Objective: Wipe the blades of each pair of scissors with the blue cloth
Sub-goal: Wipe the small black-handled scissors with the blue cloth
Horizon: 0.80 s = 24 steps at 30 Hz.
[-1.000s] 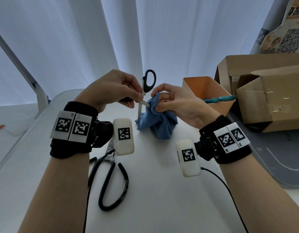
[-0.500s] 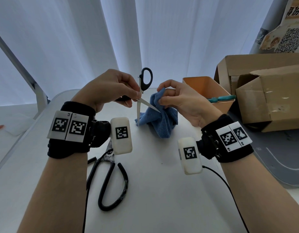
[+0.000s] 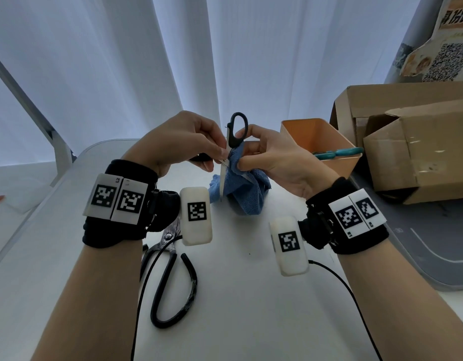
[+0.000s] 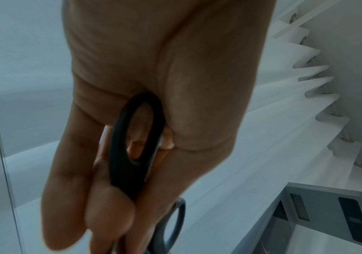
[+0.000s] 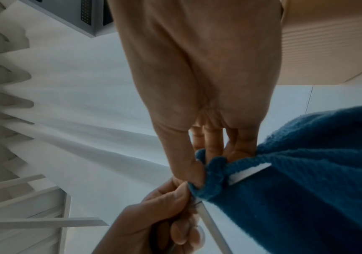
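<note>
Item: black-handled scissors point(image 3: 234, 142), blades apart, gripped by left hand point(image 3: 183, 142) above desk point(image 3: 251, 295) centre. Right hand point(image 3: 272, 157) pinches blue cloth point(image 3: 246, 194) round the 4 o'clock blade; advise wiping tipward, fingers off the edge.

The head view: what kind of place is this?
Probably a makeshift recording setup rather than a home: a plain white table, white curtains all round, cardboard boxes alongside, and coded marker tags on both wrists.

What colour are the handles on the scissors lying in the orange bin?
Teal handles, resting across the orange bin rim; clearest in the head view.
</note>
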Available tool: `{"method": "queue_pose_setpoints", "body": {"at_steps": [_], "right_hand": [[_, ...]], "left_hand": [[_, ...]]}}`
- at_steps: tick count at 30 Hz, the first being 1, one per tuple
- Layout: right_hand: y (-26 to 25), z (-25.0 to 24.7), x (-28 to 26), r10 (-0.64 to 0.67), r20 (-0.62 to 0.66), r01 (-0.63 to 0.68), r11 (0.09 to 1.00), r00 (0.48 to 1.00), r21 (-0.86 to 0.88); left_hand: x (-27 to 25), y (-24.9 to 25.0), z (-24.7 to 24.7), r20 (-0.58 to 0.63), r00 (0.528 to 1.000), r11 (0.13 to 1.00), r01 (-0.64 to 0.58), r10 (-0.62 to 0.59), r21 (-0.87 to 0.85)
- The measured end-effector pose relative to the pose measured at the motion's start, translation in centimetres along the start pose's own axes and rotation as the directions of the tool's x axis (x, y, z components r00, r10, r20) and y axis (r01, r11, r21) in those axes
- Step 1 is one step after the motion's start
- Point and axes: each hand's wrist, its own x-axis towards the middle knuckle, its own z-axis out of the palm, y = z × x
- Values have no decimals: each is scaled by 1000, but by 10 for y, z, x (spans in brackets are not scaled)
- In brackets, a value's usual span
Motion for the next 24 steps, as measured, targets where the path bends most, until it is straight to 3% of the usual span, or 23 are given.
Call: {"method": "queue_pose_setpoints", "body": {"at_steps": [24], "right_hand": [[3, 8, 3, -3, 4, 3, 999, 1000, 36]], "left_hand": [[2, 1, 5, 11, 1000, 1000, -4, 4, -17]]}}
